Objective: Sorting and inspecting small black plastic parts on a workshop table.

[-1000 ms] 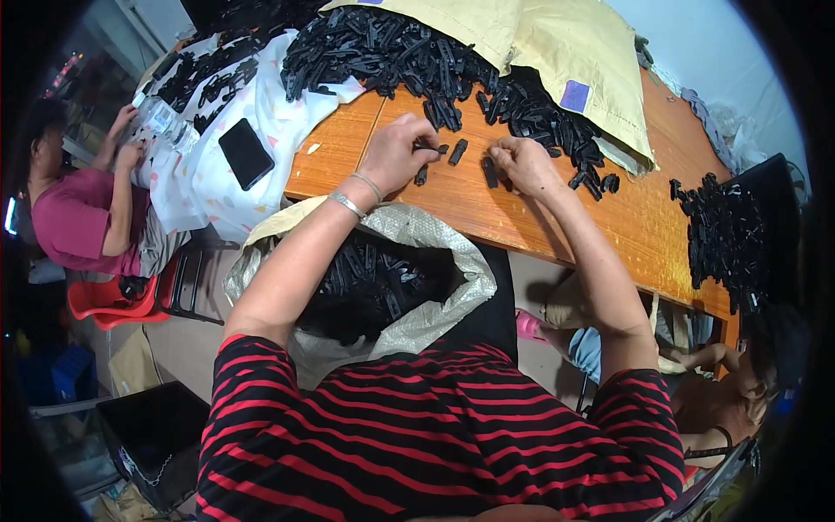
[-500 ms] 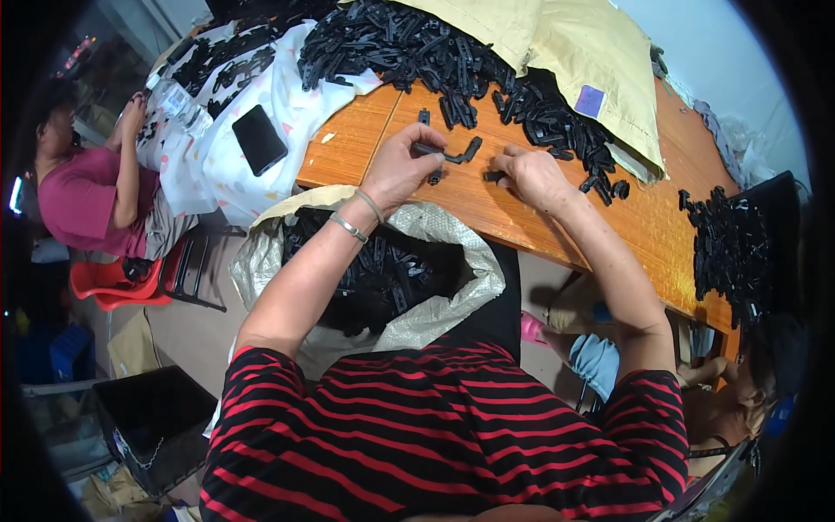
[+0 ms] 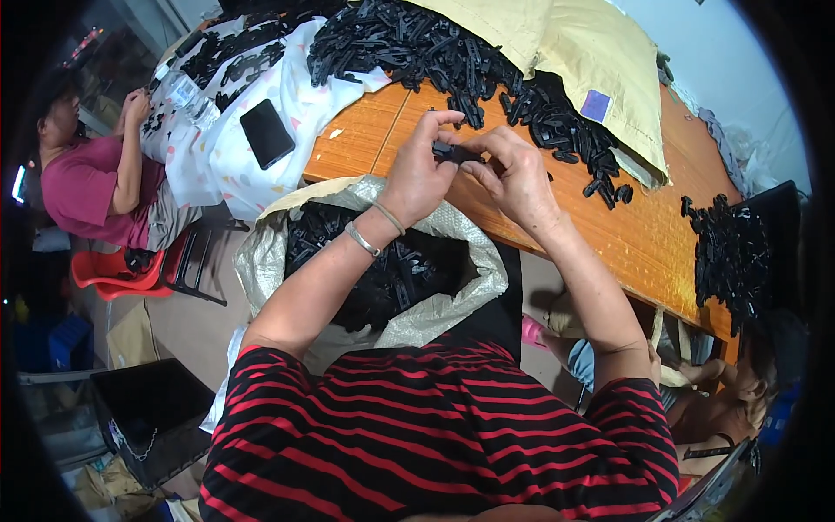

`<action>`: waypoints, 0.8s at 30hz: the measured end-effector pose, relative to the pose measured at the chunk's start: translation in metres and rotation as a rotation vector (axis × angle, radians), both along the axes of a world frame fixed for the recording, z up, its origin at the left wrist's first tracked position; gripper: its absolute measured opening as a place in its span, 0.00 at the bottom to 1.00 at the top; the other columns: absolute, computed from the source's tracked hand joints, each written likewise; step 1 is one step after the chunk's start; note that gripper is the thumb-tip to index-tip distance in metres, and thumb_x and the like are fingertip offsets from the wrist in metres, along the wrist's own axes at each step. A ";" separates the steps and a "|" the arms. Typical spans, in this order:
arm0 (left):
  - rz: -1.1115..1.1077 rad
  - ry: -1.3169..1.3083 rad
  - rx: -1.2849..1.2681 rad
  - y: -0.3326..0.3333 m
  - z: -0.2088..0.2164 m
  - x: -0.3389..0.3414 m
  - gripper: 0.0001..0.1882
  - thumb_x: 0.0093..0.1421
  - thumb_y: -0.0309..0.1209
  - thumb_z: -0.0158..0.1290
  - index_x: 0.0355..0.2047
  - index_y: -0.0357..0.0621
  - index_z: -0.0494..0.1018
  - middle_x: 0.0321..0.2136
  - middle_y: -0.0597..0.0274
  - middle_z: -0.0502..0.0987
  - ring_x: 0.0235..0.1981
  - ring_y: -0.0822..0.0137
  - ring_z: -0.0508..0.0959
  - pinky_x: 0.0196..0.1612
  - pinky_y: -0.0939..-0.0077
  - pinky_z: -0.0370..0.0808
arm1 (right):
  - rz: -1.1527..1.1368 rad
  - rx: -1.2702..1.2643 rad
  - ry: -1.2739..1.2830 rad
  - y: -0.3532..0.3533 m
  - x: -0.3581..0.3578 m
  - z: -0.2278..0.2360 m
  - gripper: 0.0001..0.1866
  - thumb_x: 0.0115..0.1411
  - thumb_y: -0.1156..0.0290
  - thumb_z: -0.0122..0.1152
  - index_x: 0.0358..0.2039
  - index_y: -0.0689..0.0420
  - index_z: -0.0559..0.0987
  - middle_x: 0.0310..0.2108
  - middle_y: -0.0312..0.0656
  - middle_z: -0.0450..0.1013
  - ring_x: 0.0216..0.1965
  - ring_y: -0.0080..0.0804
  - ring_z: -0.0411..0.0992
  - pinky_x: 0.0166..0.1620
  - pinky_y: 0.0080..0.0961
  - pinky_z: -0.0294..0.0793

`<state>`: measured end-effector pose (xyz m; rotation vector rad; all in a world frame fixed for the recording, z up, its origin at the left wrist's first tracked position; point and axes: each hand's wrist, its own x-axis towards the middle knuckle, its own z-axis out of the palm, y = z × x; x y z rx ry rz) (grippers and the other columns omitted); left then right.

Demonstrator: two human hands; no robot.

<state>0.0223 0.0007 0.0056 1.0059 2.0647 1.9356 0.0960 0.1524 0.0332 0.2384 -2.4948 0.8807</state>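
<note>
Over the near edge of the wooden table, my two hands meet around a small black plastic part (image 3: 454,153). My left hand (image 3: 424,170) grips its left end between thumb and fingers, the index finger stretched out above it. From the other side my right hand (image 3: 515,178) pinches the right end. The fingers hide much of the part, so its full shape cannot be made out. Just beyond the hands lies a big heap of similar black plastic parts (image 3: 409,48). Below my left wrist, an open woven sack (image 3: 483,252) holds many more of them.
A phone (image 3: 267,134) and a clear bottle (image 3: 191,100) lie on the patterned sheet at left. Brown paper sacks (image 3: 600,70) cover the table's back. More black parts (image 3: 726,252) pile up at right. One person (image 3: 104,187) sits at left, another (image 3: 731,391) at lower right.
My hands, apart before, have come together around a black part. The right hand moved left and the left slightly right. The bent black piece by my left fingers no longer shows separately.
</note>
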 end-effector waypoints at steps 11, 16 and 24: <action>-0.131 -0.147 0.196 -0.007 0.007 0.007 0.29 0.55 0.16 0.51 0.57 0.44 0.59 0.38 0.57 0.74 0.39 0.71 0.76 0.42 0.78 0.74 | -0.023 -0.019 -0.051 -0.003 -0.003 0.000 0.12 0.49 0.76 0.70 0.36 0.59 0.81 0.28 0.38 0.71 0.22 0.21 0.67 0.27 0.20 0.69; -0.066 -0.097 0.142 -0.012 0.017 0.012 0.29 0.55 0.15 0.51 0.57 0.44 0.59 0.38 0.57 0.75 0.39 0.69 0.77 0.44 0.77 0.74 | -0.162 -0.257 -0.204 -0.014 -0.005 0.011 0.14 0.49 0.74 0.71 0.35 0.63 0.76 0.28 0.35 0.71 0.23 0.17 0.67 0.27 0.18 0.70; -0.009 0.235 0.121 -0.017 0.027 0.019 0.34 0.53 0.13 0.49 0.60 0.45 0.57 0.39 0.53 0.75 0.42 0.62 0.78 0.45 0.71 0.75 | -0.020 -0.415 -0.298 -0.009 -0.004 -0.014 0.13 0.50 0.77 0.70 0.34 0.63 0.74 0.26 0.33 0.72 0.25 0.14 0.67 0.28 0.16 0.69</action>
